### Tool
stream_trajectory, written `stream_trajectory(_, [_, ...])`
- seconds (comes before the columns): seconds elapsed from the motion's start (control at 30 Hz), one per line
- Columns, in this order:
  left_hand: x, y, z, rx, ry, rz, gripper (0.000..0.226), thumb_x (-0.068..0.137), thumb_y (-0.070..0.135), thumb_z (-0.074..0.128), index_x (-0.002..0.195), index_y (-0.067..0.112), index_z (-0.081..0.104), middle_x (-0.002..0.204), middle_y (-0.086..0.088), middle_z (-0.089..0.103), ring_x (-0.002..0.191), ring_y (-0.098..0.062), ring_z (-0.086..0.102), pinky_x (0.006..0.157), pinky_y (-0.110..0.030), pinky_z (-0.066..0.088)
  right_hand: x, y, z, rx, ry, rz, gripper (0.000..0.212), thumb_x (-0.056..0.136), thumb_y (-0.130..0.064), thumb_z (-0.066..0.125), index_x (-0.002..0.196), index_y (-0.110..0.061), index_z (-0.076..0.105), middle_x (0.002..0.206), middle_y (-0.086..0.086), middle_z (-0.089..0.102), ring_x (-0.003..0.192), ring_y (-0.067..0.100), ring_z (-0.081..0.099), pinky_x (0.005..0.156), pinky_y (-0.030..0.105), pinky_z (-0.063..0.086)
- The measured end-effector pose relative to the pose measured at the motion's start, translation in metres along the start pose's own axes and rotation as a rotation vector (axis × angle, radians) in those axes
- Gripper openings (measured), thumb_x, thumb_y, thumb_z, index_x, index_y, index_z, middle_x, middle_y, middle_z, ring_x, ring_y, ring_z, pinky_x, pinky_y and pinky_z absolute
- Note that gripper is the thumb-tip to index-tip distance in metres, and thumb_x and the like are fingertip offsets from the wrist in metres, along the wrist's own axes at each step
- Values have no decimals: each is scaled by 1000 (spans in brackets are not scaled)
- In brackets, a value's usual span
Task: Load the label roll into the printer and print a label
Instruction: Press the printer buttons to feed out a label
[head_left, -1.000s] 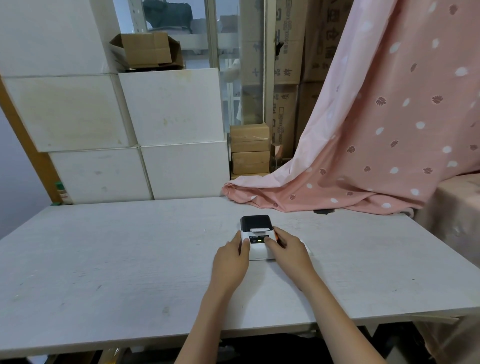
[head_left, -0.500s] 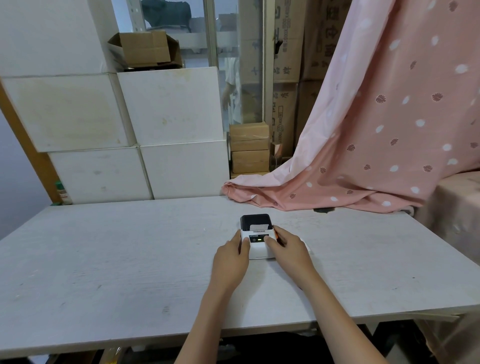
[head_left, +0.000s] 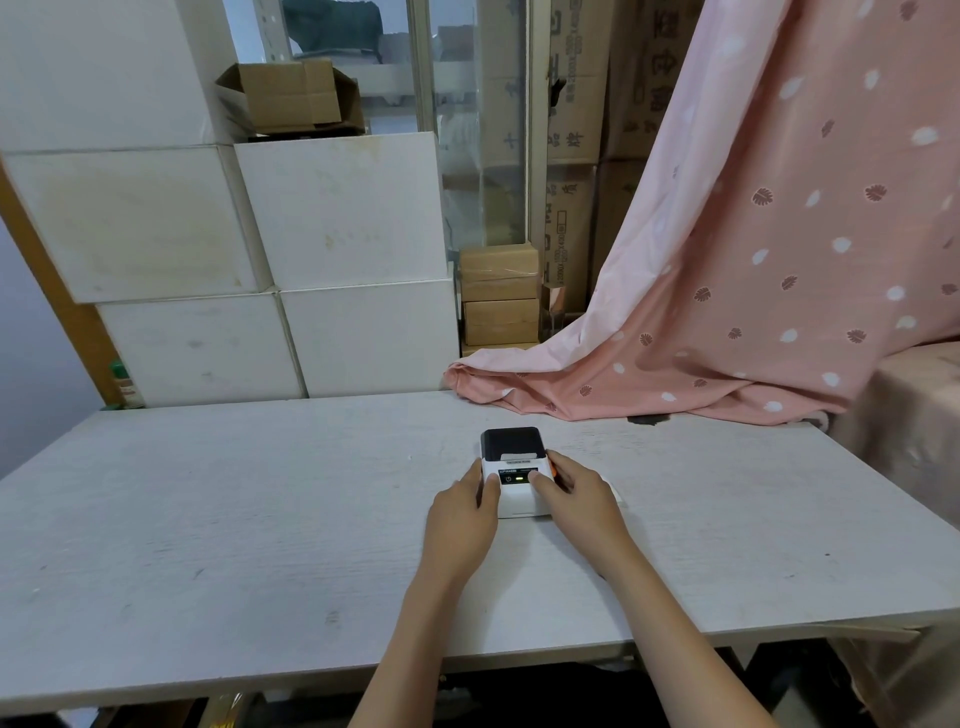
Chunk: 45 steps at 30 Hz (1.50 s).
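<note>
A small white label printer (head_left: 517, 499) with a black closed lid (head_left: 511, 441) sits mid-table. A green light glows on its front panel, and a short white strip of label shows at the slot below the lid. My left hand (head_left: 462, 512) grips the printer's left side, thumb on its top edge. My right hand (head_left: 576, 493) holds the right side, with its thumb pressed on the panel. The label roll is hidden inside.
The pale wooden table (head_left: 234, 519) reaches wide left and right of the printer. A pink patterned cloth (head_left: 701, 312) drapes onto the table's far right. White boxes (head_left: 332, 218) and cardboard cartons (head_left: 498, 301) are stacked behind the far edge.
Both hands stay on the printer in the same hold. The label strip at the slot looks slightly longer than a second ago.
</note>
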<state>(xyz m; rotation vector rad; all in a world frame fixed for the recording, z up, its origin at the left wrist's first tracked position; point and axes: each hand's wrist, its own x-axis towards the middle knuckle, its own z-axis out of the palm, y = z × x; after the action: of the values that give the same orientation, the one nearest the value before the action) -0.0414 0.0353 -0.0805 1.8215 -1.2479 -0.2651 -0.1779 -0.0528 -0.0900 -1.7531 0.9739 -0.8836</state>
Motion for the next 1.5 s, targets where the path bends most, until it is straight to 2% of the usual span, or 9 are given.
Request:
stream_trajectory(0.13, [0,1,-1,-4,-6,-3,30,104,32,36,117,27,62,61,5,53,57,-12,49,62,-36,47,-1,-1,0,9,-10,6,28,90,-40,55,107,-26,72,97,7,74,97,29,67,76,33,47])
stream_trajectory(0.43, [0,1,-1,-20,-7,-11,29,103,32,37,116,29,63,73,-10,66,63,-19,57,67,-39,52,-2,-2,0,21,-11,7,28,90,-39,56,105,-22,72,98,11,73,100,33,66,75,33,45])
stream_trajectory(0.63, [-1,1,-1,-29,-15,-21,28,103,33,38,117,30,63,76,-6,68,71,-20,63,71,-40,54,-4,-6,-2,23,-4,1,20,95,-32,58,106,-27,74,97,3,76,98,26,68,77,31,47])
stream_trajectory(0.8, [0,0,-1,-23,-10,-24,29,103,34,37,114,26,63,77,-8,69,72,-22,64,72,-42,54,-4,-6,-2,17,-2,-4,18,96,-31,57,102,-24,73,90,6,72,79,15,60,73,30,44])
stream_trajectory(1.07, [1,-3,1,-15,-6,-16,29,103,33,37,115,28,62,72,-11,65,59,-15,52,60,-32,44,0,-2,0,-15,-1,5,32,88,-42,55,105,-19,69,101,15,71,99,34,65,75,34,44])
stream_trajectory(1.17, [2,-3,1,-17,-5,-16,28,103,33,37,114,29,63,72,-11,65,60,-15,54,61,-32,45,0,-3,-1,-21,2,17,30,88,-41,55,102,-17,68,99,16,69,86,31,62,73,34,42])
stream_trajectory(1.23, [2,-4,1,-17,-2,-16,28,103,34,38,114,28,63,72,-10,65,61,-15,55,62,-33,46,-1,-5,-1,-22,0,20,25,91,-38,56,100,-19,69,95,16,67,77,20,56,71,33,41])
stream_trajectory(1.37, [2,-4,1,-16,-5,-20,28,103,34,37,113,27,63,72,-7,66,65,-17,59,65,-35,49,-2,-5,-2,-35,2,14,21,94,-34,57,97,-17,68,89,17,62,72,15,49,70,32,38])
stream_trajectory(1.5, [2,-4,1,-15,-4,-13,28,103,33,37,114,30,63,70,-5,65,61,-14,56,63,-33,47,-2,-5,-2,-32,0,13,22,93,-34,57,100,-19,70,92,15,67,75,12,53,70,32,40])
